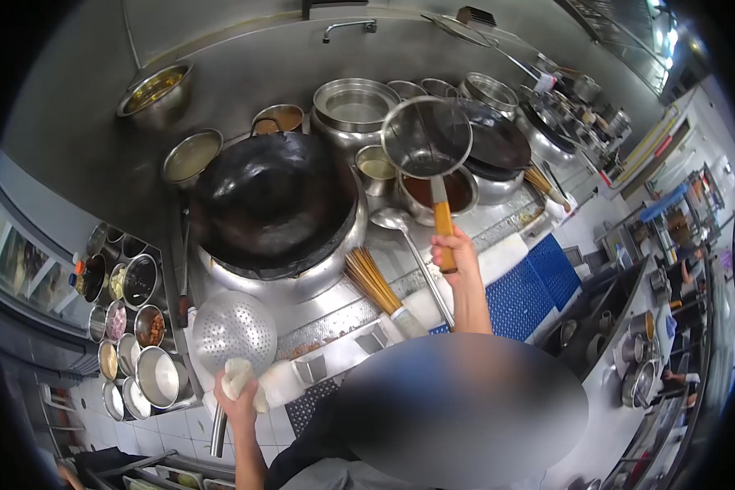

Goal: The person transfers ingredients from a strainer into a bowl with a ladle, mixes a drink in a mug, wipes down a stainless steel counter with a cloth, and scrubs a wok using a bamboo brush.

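Gripping its wooden handle low down, the fingers of the right hand are closed on the strainer, probably to keep them away from its mesh. The mesh points away from them, overlapping in view the pot of reddish-brown liquid; I cannot tell how high above it. The left hand is clenched around the metal handle of the skimmer, with a cloth bunched in the grip, likely against heat or slipping. The skimmer's perforated bowl faces up, just beyond these fingers. Farther beyond sits the wok, tilted, perhaps for easy reach. Between the two hands, the brush and ladle lie on the worktop, handles towards the person, apparently for quick pickup.
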`<state>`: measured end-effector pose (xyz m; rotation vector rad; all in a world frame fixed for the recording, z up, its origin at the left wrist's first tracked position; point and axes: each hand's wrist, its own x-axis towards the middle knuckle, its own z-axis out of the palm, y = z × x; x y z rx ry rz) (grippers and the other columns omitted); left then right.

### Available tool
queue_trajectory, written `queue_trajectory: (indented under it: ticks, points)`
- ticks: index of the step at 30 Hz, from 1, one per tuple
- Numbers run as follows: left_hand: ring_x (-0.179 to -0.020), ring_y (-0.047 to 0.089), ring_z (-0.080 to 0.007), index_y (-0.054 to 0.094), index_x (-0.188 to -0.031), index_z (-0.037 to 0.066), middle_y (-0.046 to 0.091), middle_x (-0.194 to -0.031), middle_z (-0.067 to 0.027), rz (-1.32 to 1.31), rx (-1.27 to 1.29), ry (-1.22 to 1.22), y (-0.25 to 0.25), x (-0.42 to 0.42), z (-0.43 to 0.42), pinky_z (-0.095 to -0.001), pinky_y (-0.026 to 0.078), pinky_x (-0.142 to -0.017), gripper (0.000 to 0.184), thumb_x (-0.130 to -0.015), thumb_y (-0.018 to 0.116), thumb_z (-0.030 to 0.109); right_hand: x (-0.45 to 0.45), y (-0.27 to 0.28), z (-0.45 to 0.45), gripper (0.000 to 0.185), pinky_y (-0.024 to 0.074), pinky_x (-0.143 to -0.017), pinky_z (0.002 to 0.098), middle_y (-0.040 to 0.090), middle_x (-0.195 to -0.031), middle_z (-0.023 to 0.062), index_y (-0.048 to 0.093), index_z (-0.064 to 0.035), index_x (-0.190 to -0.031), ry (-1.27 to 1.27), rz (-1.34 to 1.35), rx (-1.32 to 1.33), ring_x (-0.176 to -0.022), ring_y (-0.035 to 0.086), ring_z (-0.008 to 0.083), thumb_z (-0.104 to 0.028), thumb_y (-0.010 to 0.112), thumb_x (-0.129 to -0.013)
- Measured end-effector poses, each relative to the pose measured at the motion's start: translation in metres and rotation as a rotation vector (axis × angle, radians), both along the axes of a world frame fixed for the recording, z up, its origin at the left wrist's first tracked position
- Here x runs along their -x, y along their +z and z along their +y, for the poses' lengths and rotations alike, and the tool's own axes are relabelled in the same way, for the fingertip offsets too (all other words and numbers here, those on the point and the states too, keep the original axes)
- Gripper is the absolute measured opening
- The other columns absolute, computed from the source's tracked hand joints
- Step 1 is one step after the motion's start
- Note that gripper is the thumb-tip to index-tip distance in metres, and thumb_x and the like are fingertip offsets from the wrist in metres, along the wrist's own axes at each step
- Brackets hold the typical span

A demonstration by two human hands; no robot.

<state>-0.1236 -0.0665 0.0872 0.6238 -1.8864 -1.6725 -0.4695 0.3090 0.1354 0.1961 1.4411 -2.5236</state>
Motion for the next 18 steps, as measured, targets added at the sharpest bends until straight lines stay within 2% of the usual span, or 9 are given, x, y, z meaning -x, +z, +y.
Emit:
queue_trajectory:
  ticks: [2, 4, 7, 9, 11, 13, 15, 16, 18]
  points:
    - [-0.081, 0.06, -0.0163, 0.063, -0.102, 0.0, 0.064, -0.091, -0.0056, -0.023, -0.022, -0.086, 0.0, 0.004, -0.001, -0.0321, 0.05, -0.074, 0.037, -0.069, 0.076, 0.013, -0.001, -0.034, 0.043, 0.048, 0.0493, -0.045, 0.0256, 0.061, -0.083, 0.0107, 0.049, -0.0091, -0.128, 0.027, -0.07, 0.157, -0.057, 0.056, 0.0138, 0.004, 0.062, -0.084]
    - [-0.083, 0.061, -0.0171, 0.063, -0.103, 0.0, 0.065, -0.092, -0.0061, -0.085, -0.02, -0.158, -0.003, 0.015, 0.004, -0.0331, 0.051, -0.076, 0.037, -0.07, 0.076, 0.012, -0.013, -0.042, 0.066, 0.036, 0.0496, -0.046, 0.0244, 0.061, -0.084, 0.0116, 0.046, -0.0083, -0.12, 0.085, -0.09, 0.312, -0.06, 0.057, 0.0142, -0.001, 0.061, -0.087]
    - [-0.086, 0.064, -0.0194, 0.064, -0.105, -0.001, 0.067, -0.094, -0.0071, -0.211, 0.053, -0.312, -0.009, 0.032, 0.02, -0.0351, 0.052, -0.08, 0.037, -0.073, 0.077, 0.012, -0.02, -0.041, 0.085, 0.034, 0.0494, -0.045, 0.0234, 0.061, -0.085, 0.0121, 0.047, -0.0051, -0.119, 0.076, -0.13, 0.299, -0.06, 0.057, 0.0136, -0.004, 0.061, -0.088]
    - [-0.089, 0.064, -0.0198, 0.063, -0.11, -0.001, 0.067, -0.097, -0.0103, -0.242, -0.024, -0.396, -0.004, 0.045, 0.04, -0.035, 0.053, -0.081, 0.042, -0.073, 0.077, 0.012, 0.002, -0.049, 0.108, 0.03, 0.0478, -0.041, 0.0206, 0.062, -0.086, 0.0138, 0.048, 0.0, -0.115, 0.083, -0.193, 0.199, -0.057, 0.056, 0.012, -0.008, 0.062, -0.089]
    - [-0.093, 0.064, -0.0212, 0.059, -0.116, -0.001, 0.066, -0.102, -0.0137, -0.324, 0.006, -0.415, -0.02, 0.051, 0.051, -0.0363, 0.052, -0.083, 0.05, -0.073, 0.076, 0.016, 0.023, -0.056, 0.136, 0.037, 0.0507, -0.042, 0.0206, 0.066, -0.092, 0.0205, 0.047, 0.0061, -0.122, 0.155, -0.197, 0.048, -0.057, 0.059, 0.0143, -0.013, 0.06, -0.093]
    - [-0.096, 0.066, -0.0278, 0.054, -0.123, -0.002, 0.065, -0.104, -0.0191, -0.276, 0.03, -0.485, -0.041, 0.057, 0.051, -0.0384, 0.051, -0.086, 0.06, -0.073, 0.075, 0.024, 0.012, -0.041, 0.136, 0.053, 0.0583, -0.052, 0.023, 0.067, -0.101, 0.0282, 0.045, 0.0108, -0.13, 0.14, -0.123, 0.117, -0.064, 0.063, 0.0182, -0.035, 0.05, -0.104]
    - [-0.096, 0.066, -0.0362, 0.051, -0.125, -0.002, 0.065, -0.103, -0.0226, -0.352, 0.196, -0.533, -0.032, 0.061, 0.057, -0.0403, 0.05, -0.089, 0.063, -0.074, 0.074, 0.028, -0.037, -0.006, 0.104, 0.064, 0.0601, -0.057, 0.0256, 0.066, -0.103, 0.0294, 0.045, 0.0119, -0.132, -0.013, -0.151, 0.215, -0.071, 0.065, 0.0207, -0.046, 0.043, -0.105]
    - [-0.099, 0.065, -0.0416, 0.05, -0.126, -0.001, 0.065, -0.104, -0.0265, -0.406, 0.247, -0.558, -0.019, 0.065, 0.062, -0.0424, 0.05, -0.09, 0.066, -0.073, 0.076, 0.03, -0.052, -0.029, 0.113, 0.064, 0.0606, -0.058, 0.0271, 0.066, -0.103, 0.0303, 0.045, 0.0119, -0.131, -0.006, -0.244, 0.391, -0.075, 0.066, 0.0229, -0.046, 0.041, -0.105]
    - [-0.102, 0.066, -0.0394, 0.049, -0.128, 0.0, 0.065, -0.109, -0.0253, -0.457, 0.421, -0.573, -0.01, 0.073, 0.079, -0.0421, 0.051, -0.089, 0.069, -0.072, 0.078, 0.029, -0.081, -0.076, 0.14, 0.064, 0.0615, -0.061, 0.0301, 0.066, -0.104, 0.0321, 0.046, 0.012, -0.129, 0.005, -0.404, 0.739, -0.083, 0.068, 0.0272, -0.047, 0.037, -0.106]
